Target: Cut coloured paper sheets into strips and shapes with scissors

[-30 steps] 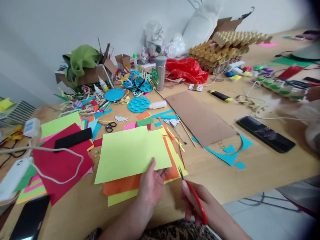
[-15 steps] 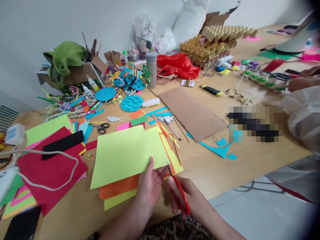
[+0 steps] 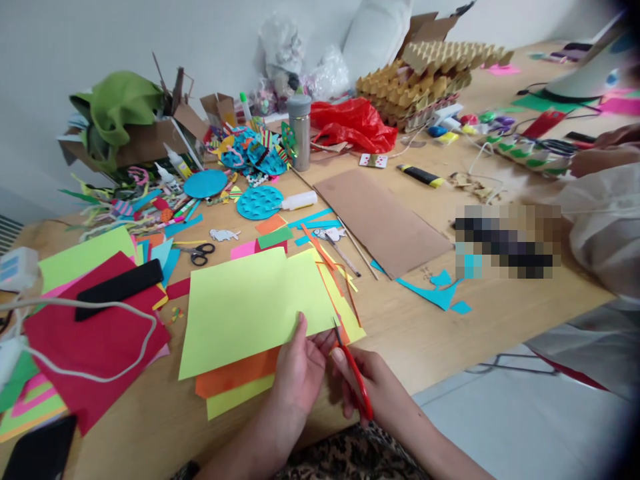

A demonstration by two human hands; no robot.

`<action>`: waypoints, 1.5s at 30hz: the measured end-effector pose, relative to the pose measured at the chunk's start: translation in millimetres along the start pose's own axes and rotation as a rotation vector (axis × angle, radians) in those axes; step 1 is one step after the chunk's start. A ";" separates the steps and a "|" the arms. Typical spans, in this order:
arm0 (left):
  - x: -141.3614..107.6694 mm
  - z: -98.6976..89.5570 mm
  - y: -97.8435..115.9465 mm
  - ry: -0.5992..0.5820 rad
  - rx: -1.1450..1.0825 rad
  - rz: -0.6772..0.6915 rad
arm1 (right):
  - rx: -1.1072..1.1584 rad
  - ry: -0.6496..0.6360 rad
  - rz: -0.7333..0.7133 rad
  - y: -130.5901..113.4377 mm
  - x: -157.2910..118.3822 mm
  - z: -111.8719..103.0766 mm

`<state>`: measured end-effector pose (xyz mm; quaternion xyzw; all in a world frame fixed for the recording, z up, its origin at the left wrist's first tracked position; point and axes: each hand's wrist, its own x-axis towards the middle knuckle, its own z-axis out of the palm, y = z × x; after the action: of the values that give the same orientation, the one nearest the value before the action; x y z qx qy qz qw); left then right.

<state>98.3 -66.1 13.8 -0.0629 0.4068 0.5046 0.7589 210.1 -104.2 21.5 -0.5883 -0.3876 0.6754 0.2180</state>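
Yellow-green paper (image 3: 235, 313) is in your left hand (image 3: 303, 367), close to the front edge of the counter (image 3: 395, 320). That hand is turned palm up and half open: your thumb presses on top of the sheet near its front edge, while your fingers, bent and partly hidden, sit beneath it. Your right hand (image 3: 363, 380) is closed around the red-handled scissors (image 3: 358, 377), with the blades pointing away from you at the sheet's front right corner. You cannot tell from this view whether the blades touch the paper or how far apart they stand. Your two hands are near each other, the fingertips of the left just beside the scissors.

Under the sheet you have an orange sheet (image 3: 237, 373) and a yellow sheet (image 3: 240, 398), both showing along the side toward you. To their left, a red sheet (image 3: 110, 337) carries a black object (image 3: 120, 290), and a dark phone (image 3: 40, 447) lies by the front left part of the counter. Beyond your paper lie small black scissors (image 3: 203, 254) and a blue disc (image 3: 260, 202), with a white bottle (image 3: 300, 201) beside it. To your right rests a brown cardboard piece (image 3: 383, 220), with blue scraps (image 3: 430, 299) nearer the front edge. Another person's pale sleeve (image 3: 607, 227) shows at the counter's right side.
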 end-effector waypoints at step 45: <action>-1.4 -1.5 -0.8 -0.027 -0.011 -0.018 | -0.022 0.033 0.051 -8.6 -2.6 2.7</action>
<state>97.9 -68.3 13.5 -0.0638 0.3934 0.5008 0.7684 206.6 -101.6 29.9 -0.6114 -0.3763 0.6666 0.2007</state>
